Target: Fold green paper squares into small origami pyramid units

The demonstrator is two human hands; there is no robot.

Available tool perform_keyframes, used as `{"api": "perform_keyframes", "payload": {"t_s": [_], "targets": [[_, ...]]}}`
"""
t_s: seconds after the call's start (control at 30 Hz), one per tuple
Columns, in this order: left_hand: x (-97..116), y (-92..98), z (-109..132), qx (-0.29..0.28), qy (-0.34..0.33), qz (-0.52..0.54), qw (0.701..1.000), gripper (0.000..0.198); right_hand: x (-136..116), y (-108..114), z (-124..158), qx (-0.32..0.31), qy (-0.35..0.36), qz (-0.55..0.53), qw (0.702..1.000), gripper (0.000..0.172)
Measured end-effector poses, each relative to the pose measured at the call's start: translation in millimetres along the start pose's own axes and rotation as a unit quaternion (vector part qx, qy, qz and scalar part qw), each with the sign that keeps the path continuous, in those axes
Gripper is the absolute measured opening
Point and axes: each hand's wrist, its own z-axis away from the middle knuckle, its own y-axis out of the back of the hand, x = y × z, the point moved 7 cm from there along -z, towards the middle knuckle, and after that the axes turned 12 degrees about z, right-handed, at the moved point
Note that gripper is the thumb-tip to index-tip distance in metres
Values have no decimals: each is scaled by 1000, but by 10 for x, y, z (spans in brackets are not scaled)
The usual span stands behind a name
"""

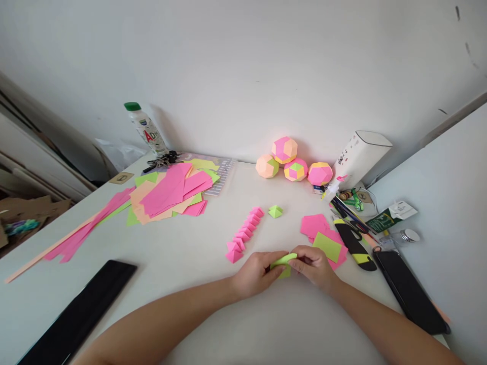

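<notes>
Between my two hands is a yellow-green piece of paper [283,260], bent into a fold, held just above the table. My left hand [255,274] pinches its left end, and my right hand [312,264] grips the right end with thumb and fingers. Beyond my left hand runs a slanting row of folded pink paper units [245,231]. A folded green paper unit [276,211] sits apart at the row's far end. Close to my right hand lie loose pink paper pieces [315,225], with a yellow-green paper square [327,247] on top.
Several multicoloured paper balls [296,170] rest against the wall. Paper sheets [167,192] pile up at back left beside a bottle [146,129]. A white cylinder [359,159], a yellow-black cutter [353,246] and a black case [409,289] line the right. A dark flat object [81,309] lies front left.
</notes>
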Motion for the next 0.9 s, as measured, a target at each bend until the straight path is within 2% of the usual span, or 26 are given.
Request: {"api": "perform_keyframes", "payload": {"t_s": [0.23,0.53,0.9], "targets": [[-25,-5,-8,-14,53,54,997,29,153,16,32,41,-49,-54,996,26],[-64,-15,-4,-28,59,66,996,26,112,19,-4,35,-23,-66,997,17],[-91,-28,0,-42,62,56,996,20,53,28,-6,30,-3,-43,999,17]]}}
